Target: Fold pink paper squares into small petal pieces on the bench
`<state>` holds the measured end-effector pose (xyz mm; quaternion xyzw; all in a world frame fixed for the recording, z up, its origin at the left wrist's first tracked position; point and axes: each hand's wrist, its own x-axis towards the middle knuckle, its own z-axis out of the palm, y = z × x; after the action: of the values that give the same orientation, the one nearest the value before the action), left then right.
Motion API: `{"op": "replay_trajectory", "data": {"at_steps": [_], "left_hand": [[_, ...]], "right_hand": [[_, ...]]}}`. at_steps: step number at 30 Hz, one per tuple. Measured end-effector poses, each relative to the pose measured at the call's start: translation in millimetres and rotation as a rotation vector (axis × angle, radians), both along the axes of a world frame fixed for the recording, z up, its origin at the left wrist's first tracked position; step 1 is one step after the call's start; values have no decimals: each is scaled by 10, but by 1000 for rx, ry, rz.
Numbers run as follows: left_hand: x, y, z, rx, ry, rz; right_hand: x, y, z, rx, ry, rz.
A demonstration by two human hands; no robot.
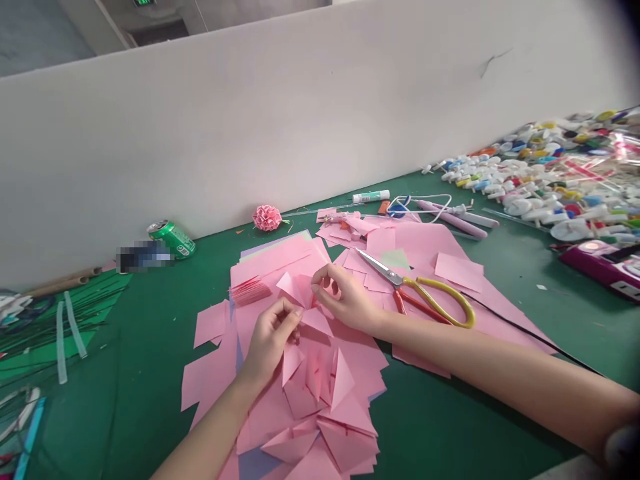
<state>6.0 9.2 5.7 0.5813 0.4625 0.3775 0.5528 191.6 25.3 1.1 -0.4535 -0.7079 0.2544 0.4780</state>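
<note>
Between my two hands is a folded piece of pink paper [294, 288], its creased flaps standing up. My left hand [273, 337] is closed on its lower left edge, thumb against fingers. My right hand [347, 297] pinches its right side with thumb and forefinger; the exact contact is partly hidden. Below the hands lie several folded pink paper pieces [341, 379], some with reddish marks, on layered pink sheets. A fanned stack of pink paper slips [250, 291] rests just beyond my left hand. Scissors [440, 300] with yellow and red handles lie partly open beyond my right forearm.
Toward the white partition [200, 133] stand a pink paper ball [267, 217] and a tipped green can [173, 239]. A glue stick [371, 197] and lilac glue gun [453, 217] lie at the back. Plastic caps [545, 180] heap at right; wires [85, 310] spread left.
</note>
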Motion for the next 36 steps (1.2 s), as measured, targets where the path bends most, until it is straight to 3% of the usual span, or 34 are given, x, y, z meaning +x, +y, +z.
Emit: {"op": "replay_trajectory", "data": {"at_steps": [5, 8, 16, 36], "left_hand": [[13, -8, -11, 60, 68, -82], [9, -5, -32, 69, 59, -91], [29, -11, -17, 19, 13, -105], [43, -46, 100, 57, 134, -157]], "right_hand": [[-3, -5, -27, 119, -197, -17], [-1, -34, -22, 113, -283, -52], [-9, -57, -51, 118, -481, 43], [13, -44, 2, -7, -520, 141]]}}
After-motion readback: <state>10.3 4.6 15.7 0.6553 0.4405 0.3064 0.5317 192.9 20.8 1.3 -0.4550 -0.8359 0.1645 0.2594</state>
